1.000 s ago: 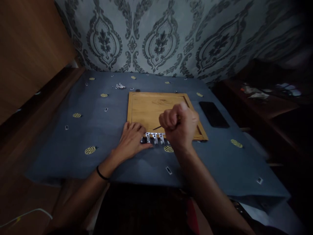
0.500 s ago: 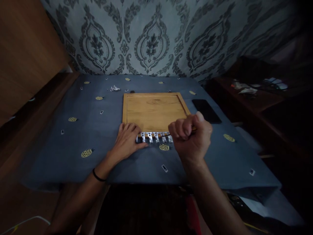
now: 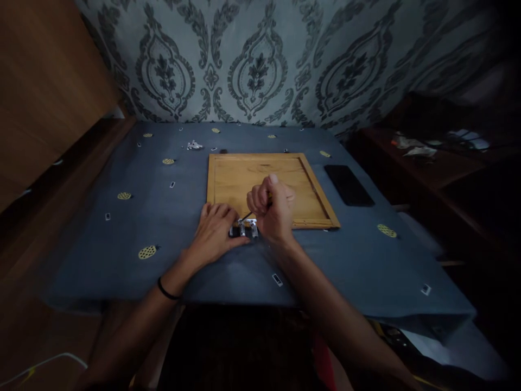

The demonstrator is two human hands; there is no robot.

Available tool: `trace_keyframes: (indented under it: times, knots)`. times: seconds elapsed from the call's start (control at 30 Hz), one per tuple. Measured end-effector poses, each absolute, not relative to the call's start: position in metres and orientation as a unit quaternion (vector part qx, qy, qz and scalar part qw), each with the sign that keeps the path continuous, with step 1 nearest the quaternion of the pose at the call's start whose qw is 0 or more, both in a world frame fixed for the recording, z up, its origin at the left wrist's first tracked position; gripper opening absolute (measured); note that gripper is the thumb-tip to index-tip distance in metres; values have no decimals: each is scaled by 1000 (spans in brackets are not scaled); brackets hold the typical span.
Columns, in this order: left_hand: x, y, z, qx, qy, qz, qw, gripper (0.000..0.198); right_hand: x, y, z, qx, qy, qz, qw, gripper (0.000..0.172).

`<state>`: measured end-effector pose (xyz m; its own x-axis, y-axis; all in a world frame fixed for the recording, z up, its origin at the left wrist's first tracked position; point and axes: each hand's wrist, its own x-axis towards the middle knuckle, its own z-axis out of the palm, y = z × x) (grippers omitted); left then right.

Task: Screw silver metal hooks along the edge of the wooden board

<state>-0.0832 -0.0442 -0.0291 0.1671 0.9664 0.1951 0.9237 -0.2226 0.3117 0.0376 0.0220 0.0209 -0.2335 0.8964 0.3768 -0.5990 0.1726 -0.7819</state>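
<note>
Hook strip (image 3: 254, 228) along near edge of wood board (image 3: 252, 184). L hand (image 3: 216, 229) over strip's left end, thumb spread from fingers — can't tell if pinching. R hand (image 3: 273, 210) in tight fist round screwdriver (image 3: 246, 216), tip by strip next to L fingers. Progress: strip set in position, tool work prob. unfinished — amt. left unclear at this size.

Table, blue cloth over it (image 3: 163, 217) (yellow pineapple prints (image 3: 147, 252) throughout). Framed wooden board (image 3: 244, 176) flat on cloth, mostly beyond right hand's (image 3: 272, 210) grip. Black slab (image 3: 349, 185) right of grip, beside board. Silvery pieces (image 3: 194, 145) farther off, left of grip. Small dark item (image 3: 223, 151) past board's far edge.
</note>
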Motion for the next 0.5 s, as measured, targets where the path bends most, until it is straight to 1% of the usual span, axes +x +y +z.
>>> trace_keyframes:
  times: [0.5]
  knots:
    - [-84,-45,-29,761,617,189,76,45,28,21,17,-181,-504,604,590,66]
